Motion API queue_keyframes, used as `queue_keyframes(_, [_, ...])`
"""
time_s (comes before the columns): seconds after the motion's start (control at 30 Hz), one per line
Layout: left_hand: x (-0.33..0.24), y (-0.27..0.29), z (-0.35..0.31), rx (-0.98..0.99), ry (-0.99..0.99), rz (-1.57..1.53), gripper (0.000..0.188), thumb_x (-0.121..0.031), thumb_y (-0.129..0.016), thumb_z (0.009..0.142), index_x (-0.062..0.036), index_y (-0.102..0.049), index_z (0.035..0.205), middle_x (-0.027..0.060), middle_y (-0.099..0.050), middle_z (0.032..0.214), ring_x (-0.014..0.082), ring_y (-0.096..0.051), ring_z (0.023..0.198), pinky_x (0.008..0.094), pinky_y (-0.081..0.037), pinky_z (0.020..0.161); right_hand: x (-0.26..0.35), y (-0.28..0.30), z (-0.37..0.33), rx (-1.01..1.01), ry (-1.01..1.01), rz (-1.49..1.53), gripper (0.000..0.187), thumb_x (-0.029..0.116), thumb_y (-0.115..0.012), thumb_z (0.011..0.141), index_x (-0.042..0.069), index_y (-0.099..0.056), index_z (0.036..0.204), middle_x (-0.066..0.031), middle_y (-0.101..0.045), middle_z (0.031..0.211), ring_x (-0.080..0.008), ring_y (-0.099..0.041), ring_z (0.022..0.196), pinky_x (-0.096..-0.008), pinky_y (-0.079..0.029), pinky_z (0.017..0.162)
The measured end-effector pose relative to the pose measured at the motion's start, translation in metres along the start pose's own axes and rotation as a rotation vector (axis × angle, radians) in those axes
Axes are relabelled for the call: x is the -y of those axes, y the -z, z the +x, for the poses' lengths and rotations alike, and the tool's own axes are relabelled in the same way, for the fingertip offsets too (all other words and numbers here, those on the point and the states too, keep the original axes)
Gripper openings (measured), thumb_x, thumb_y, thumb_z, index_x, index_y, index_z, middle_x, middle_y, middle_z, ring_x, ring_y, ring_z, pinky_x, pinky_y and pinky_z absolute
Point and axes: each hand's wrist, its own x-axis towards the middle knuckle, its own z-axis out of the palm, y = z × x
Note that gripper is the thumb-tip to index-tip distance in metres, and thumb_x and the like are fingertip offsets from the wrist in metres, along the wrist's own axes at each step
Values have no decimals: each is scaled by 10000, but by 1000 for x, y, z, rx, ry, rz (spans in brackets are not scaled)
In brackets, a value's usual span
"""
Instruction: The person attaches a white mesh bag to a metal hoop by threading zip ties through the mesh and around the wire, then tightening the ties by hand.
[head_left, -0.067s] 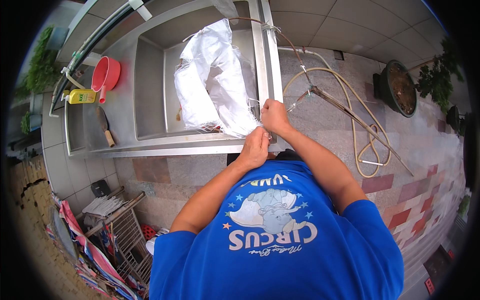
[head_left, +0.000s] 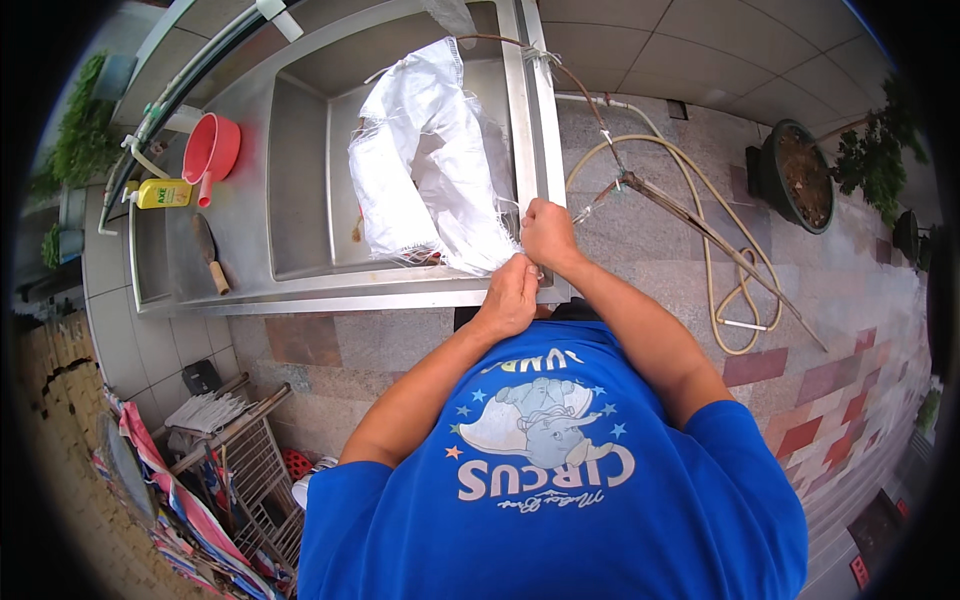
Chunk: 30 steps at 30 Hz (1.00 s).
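A white woven sack (head_left: 405, 165) with frayed edges lies bunched over the right part of a steel sink (head_left: 300, 180), spilling onto its front rim. My left hand (head_left: 512, 295) is closed at the sink's front right corner, pinching the sack's gathered frayed end. Right beside it, my right hand (head_left: 548, 235) is curled into a fist at the sink's right rim; what its fingers hold is hidden. A thin bent rod (head_left: 575, 78) arches from the sack across the right rim, tied there with white strips, and meets a bundle of long sticks (head_left: 700, 225) outside the sink.
Left on the steel counter are a red dipper (head_left: 212, 150), a yellow pump bottle (head_left: 163, 193) and a wooden-handled trowel (head_left: 212, 255). A beige hose (head_left: 715, 300) coils over the paving at right, near a potted plant (head_left: 797, 175). A folding rack (head_left: 255, 470) stands lower left.
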Motion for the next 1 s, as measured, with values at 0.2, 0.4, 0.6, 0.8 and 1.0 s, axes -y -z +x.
queue_keyframes(0.2, [2,-1,-2,14,6,24,214,-120,-484,1047,36,-557,918,183,-631,752,305,-639,688,425,-500,655,5,-6,3,-25,-58,-86,120,56,-620,838,-6,-712,884,-277,-712,877,-474,-701,870,-542,-552,799])
queue_keyframes(0.4, [-1,18,8,128,113,-30,212,-123,-503,1033,39,-573,914,136,-635,745,238,-648,699,403,-513,655,-16,4,2,-104,92,39,93,55,-704,854,-27,-706,897,-240,-717,800,-380,-718,731,-466,-572,671])
queue_keyframes(0.6, [-42,28,39,-157,-221,226,117,-47,-580,954,66,-597,981,249,-583,977,420,-604,879,458,-508,819,-25,49,-4,528,-80,642,41,5,-678,948,-15,-695,980,-38,-700,828,-79,-598,644,-251,-481,549])
queue_keyframes(0.8, [-31,25,71,-161,-161,320,181,-95,-570,970,84,-576,940,288,-583,952,486,-597,921,526,-497,840,-36,32,-15,396,225,525,143,23,-698,905,-44,-740,1024,-66,-743,868,-109,-649,764,-293,-539,705])
queue_keyframes(1.0, [-37,32,77,-15,-37,409,218,-141,-568,994,55,-600,903,304,-658,849,504,-646,847,551,-501,778,-35,35,-14,358,37,538,113,46,-721,897,-40,-754,964,-66,-737,794,-93,-637,688,-275,-516,637])
